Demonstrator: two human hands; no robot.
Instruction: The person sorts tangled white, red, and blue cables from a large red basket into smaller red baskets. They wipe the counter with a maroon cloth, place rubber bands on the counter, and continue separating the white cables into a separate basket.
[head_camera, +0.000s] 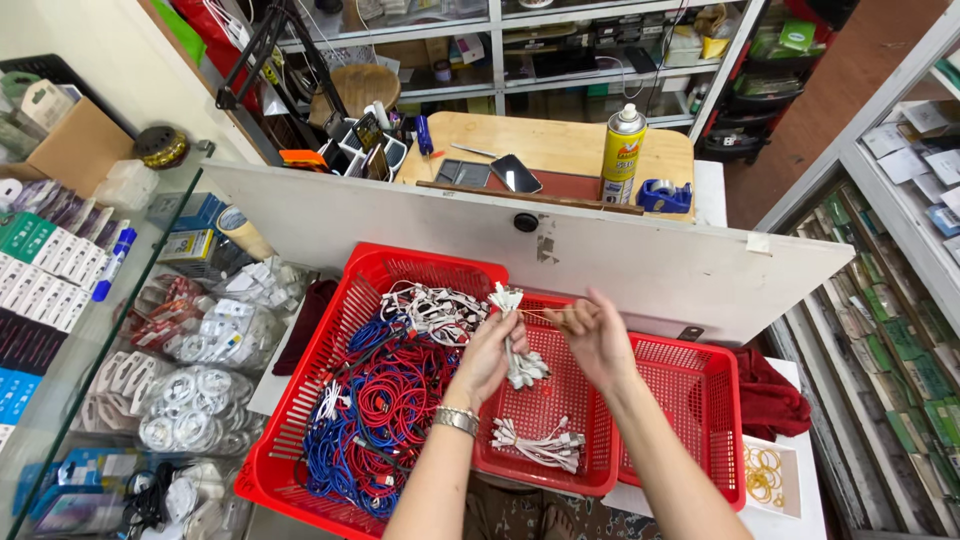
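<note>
Left hand (490, 355) is closed around a bunch of white cables (515, 335) over the small red basket (545, 475) — right hand (592, 335) pinches a rubber band (535, 316) stretched toward it, ready for wrapping.

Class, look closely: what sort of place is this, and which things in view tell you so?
Probably a small phone-accessory shop. Red baskets hold heaps of charging cables, a glass counter holds packaged goods, and phones lie on a wooden desk.
</note>
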